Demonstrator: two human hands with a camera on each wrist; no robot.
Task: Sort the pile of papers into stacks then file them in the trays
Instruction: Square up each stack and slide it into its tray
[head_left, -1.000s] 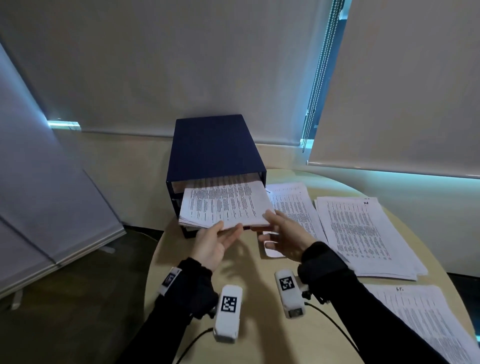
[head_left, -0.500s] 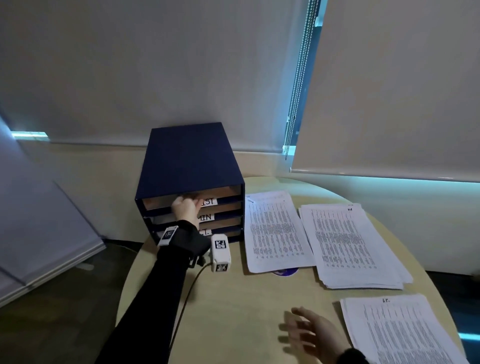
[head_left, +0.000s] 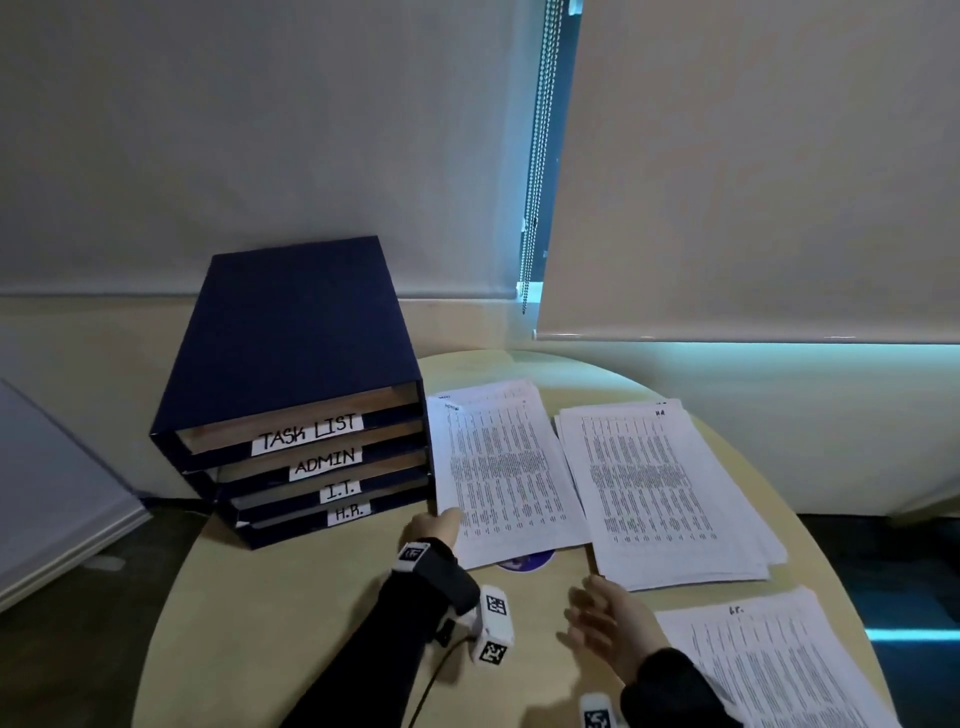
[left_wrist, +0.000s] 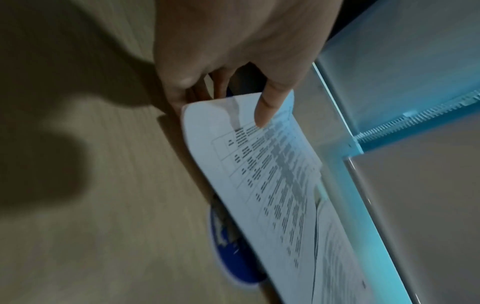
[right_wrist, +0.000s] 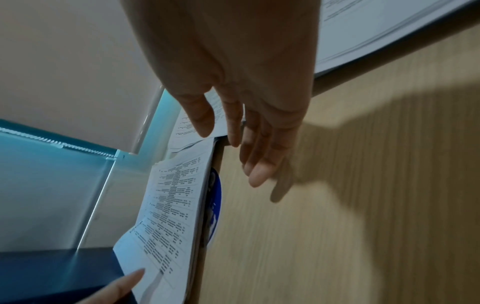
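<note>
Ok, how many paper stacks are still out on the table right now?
3. One stack lies beside the tray unit, its near corner pinched by the left hand. A second lies right of it. A third lies nearest, partly cut off by the frame, so more may be hidden.

Your navy blue tray box (head_left: 291, 332) with white labels (head_left: 307, 434) lettered in black, your white papers (head_left: 498, 467) printed with dense black columns of text, pale wood-grain table (head_left: 322, 613), a blue round sticker (head_left: 524, 560) under the papers, your black sleeves (head_left: 363, 660), off-white blinds (head_left: 753, 166).
</note>
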